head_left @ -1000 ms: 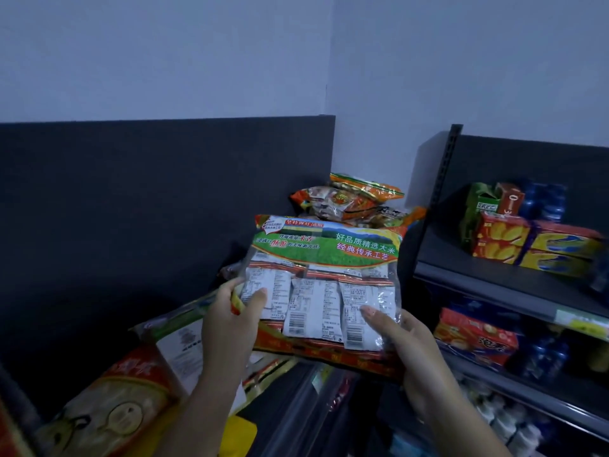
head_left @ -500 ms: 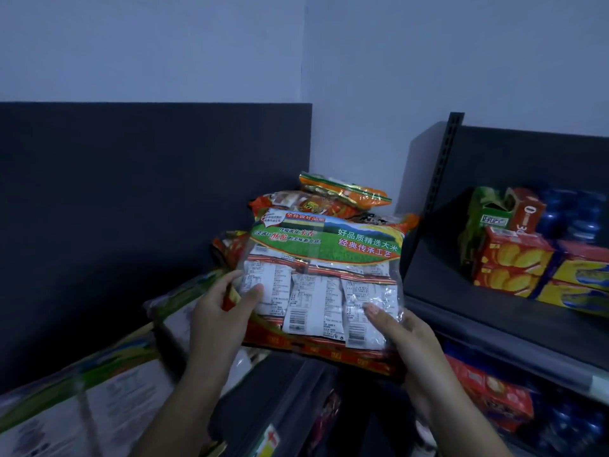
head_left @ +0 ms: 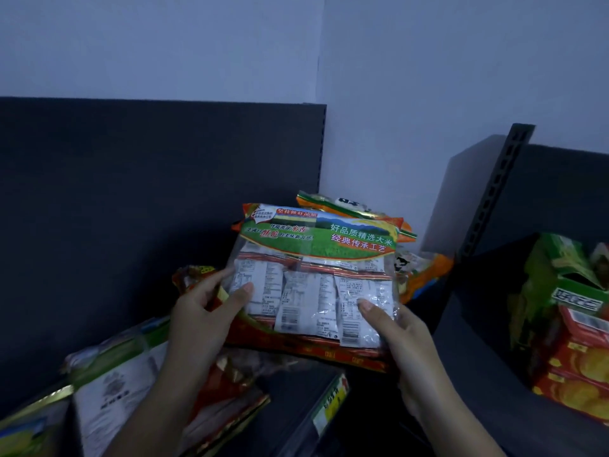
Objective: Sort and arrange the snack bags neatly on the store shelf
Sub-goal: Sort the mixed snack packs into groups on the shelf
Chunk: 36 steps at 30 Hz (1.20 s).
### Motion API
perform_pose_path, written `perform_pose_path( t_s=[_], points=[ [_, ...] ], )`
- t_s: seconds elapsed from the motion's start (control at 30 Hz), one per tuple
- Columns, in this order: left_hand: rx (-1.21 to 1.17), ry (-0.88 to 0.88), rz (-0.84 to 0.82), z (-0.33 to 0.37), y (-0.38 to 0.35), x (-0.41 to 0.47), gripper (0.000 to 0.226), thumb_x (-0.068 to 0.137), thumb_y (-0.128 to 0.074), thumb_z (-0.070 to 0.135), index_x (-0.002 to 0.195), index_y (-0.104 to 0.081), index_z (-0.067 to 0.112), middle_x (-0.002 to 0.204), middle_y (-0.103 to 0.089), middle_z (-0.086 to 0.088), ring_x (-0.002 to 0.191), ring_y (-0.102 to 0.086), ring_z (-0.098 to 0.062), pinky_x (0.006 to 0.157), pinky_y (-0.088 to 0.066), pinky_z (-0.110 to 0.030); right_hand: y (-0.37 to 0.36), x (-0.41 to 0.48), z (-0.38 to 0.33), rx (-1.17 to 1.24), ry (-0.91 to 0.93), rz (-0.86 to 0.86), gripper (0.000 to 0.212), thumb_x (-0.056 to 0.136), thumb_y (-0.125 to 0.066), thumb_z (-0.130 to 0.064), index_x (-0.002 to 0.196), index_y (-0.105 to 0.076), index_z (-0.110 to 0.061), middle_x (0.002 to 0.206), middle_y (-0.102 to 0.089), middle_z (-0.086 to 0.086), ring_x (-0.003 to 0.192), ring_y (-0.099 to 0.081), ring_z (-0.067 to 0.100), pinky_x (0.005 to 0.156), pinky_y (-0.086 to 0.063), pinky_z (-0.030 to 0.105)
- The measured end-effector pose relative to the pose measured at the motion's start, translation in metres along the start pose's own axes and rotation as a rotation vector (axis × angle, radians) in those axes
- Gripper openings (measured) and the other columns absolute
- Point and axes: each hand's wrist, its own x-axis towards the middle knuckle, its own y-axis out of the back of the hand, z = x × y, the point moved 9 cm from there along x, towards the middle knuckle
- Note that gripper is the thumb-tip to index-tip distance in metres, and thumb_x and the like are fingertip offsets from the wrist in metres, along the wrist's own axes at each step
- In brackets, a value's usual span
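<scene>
Right now I read this as the middle of a placing step. One rice-cracker multipack (head_left: pixel 316 278) is held up before the corner, clear of the shelf (head_left: pixel 290 397) and in front of the heap of bags behind it. The left hand (head_left: pixel 197 324) grips its lower left edge, thumb across the front film. The right hand (head_left: pixel 402 341) grips the lower right corner, thumb pressed on a white inner packet, its other fingers hidden behind the pack.

I judge the next move calls for choosing a slot, probably against the dark back panel (head_left: pixel 131 192). The pack should then go down bottom edge first so it sits square rather than sliding onto the heap. The film looks slippery, so both grips should hold until it rests.

Counting: two hands and one pack in hand, with three white inner packets showing in front. Behind it I make out at least two bags, a green-and-orange bag (head_left: pixel 346 204) and an orange bag (head_left: pixel 425 272); more may be hidden. At lower left lie a white-labelled bag (head_left: pixel 115 390) and a red bag (head_left: pixel 230 384). One yellow price tag (head_left: pixel 333 404) sits on the shelf lip. The neighbouring unit holds one green carton (head_left: pixel 560 282) and several red biscuit boxes (head_left: pixel 580 374), cut off by the frame.
</scene>
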Motion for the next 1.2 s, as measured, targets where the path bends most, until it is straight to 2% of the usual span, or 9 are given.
perform_pose_path(
  t_s=[0.13, 0.4, 0.57, 0.73, 0.87, 0.97, 1.07, 1.13, 1.2],
  points=[
    [0.030, -0.029, -0.003, 0.012, -0.001, 0.040, 0.030, 0.082, -0.071, 0.016, 0.112, -0.067, 0.020, 0.102, -0.070, 0.004, 0.096, -0.066, -0.015, 0.079, -0.050, -0.031, -0.013, 0.038, -0.011, 0.006, 0.039, -0.001, 0.069, 0.059, -0.082, -0.053, 0.117, -0.064, -0.020, 0.115, -0.068, 0.003, 0.111, -0.062, 0.025, 0.101, -0.043, 0.050],
    [-0.005, -0.013, -0.071, 0.018, -0.024, 0.082, 0.029, 0.083, -0.069, 0.023, 0.110, -0.065, 0.033, 0.110, -0.068, 0.006, 0.099, -0.065, -0.015, 0.076, -0.053, -0.032, -0.011, 0.094, -0.035, 0.030, 0.081, -0.006, 0.039, 0.079, -0.067, -0.022, 0.115, -0.062, -0.010, 0.101, -0.073, 0.008, 0.092, -0.070, 0.024, 0.083, -0.055, 0.039],
    [0.036, 0.013, 0.023, 0.016, -0.016, 0.087, 0.020, 0.083, -0.069, 0.021, 0.100, -0.067, 0.032, 0.101, -0.071, 0.005, 0.088, -0.069, -0.018, 0.076, -0.055, -0.041, -0.020, 0.126, -0.030, -0.010, 0.020, -0.113, 0.045, 0.072, -0.068, -0.032, 0.113, -0.065, -0.013, 0.103, -0.072, 0.009, 0.097, -0.069, 0.028, 0.094, -0.049, 0.049],
    [0.408, -0.053, 0.295, 0.030, 0.032, 0.063, 0.009, 0.080, -0.071, 0.034, 0.082, -0.064, 0.030, 0.065, -0.071, 0.004, 0.061, -0.064, -0.010, 0.057, -0.048, -0.029, -0.056, 0.147, -0.027, -0.170, 0.019, -0.343, 0.032, 0.085, -0.059, -0.036, 0.109, -0.068, -0.018, 0.099, -0.074, 0.006, 0.093, -0.070, 0.024, 0.086, -0.052, 0.038],
    [0.701, -0.043, 0.413, 0.046, 0.053, 0.039, 0.026, 0.079, -0.069, 0.042, 0.096, -0.054, 0.033, 0.055, -0.067, 0.008, 0.063, -0.063, -0.014, 0.059, -0.049, -0.037, -0.088, 0.154, -0.025, -0.548, 0.326, -0.371, 0.049, 0.084, -0.055, -0.057, 0.116, -0.059, -0.021, 0.115, -0.065, 0.003, 0.104, -0.062, 0.021, 0.090, -0.049, 0.045],
    [1.036, -0.035, 0.437, 0.046, 0.062, 0.028, 0.039, 0.081, -0.058, 0.056, 0.113, -0.052, 0.035, 0.070, -0.067, 0.009, 0.076, -0.059, -0.023, 0.063, -0.045, -0.035, -0.129, 0.139, -0.028, -0.909, 0.687, -0.433, 0.060, 0.089, -0.033, -0.061, 0.141, -0.035, -0.031, 0.147, -0.035, -0.009, 0.134, -0.030, 0.009, 0.112, -0.023, 0.029],
    [1.221, -0.119, 0.377, 0.034, 0.063, 0.029, 0.063, 0.082, -0.039, 0.061, 0.120, -0.062, 0.016, 0.113, -0.056, -0.018, 0.104, -0.047, -0.036, 0.083, -0.044, -0.048, -0.160, 0.133, -0.012, -1.181, 0.739, -0.548, 0.069, 0.089, -0.020, -0.062, 0.149, -0.020, -0.028, 0.159, -0.007, -0.005, 0.144, -0.001, 0.009, 0.109, 0.000, 0.020],
    [1.171, -0.120, 0.219, 0.018, 0.056, 0.038, 0.080, 0.079, -0.027, 0.073, 0.133, -0.054, 0.019, 0.145, -0.037, -0.010, 0.133, -0.030, -0.027, 0.106, -0.031, -0.049, -0.175, 0.136, 0.004, -1.247, 0.675, -0.664, 0.066, 0.092, -0.021, -0.060, 0.149, -0.021, -0.026, 0.159, -0.005, -0.002, 0.145, 0.004, 0.011, 0.112, 0.003, 0.024],
    [1.007, -0.052, 0.072, 0.002, 0.054, 0.047, 0.102, 0.065, -0.010, 0.091, 0.145, -0.031, 0.031, 0.153, -0.015, 0.014, 0.139, -0.010, -0.002, 0.114, -0.008, -0.028, -0.184, 0.141, 0.018, -1.301, 0.595, -0.750, 0.064, 0.094, -0.020, -0.059, 0.149, -0.023, -0.027, 0.159, -0.013, -0.001, 0.146, -0.001, 0.014, 0.115, 0.001, 0.030]
  ],
)
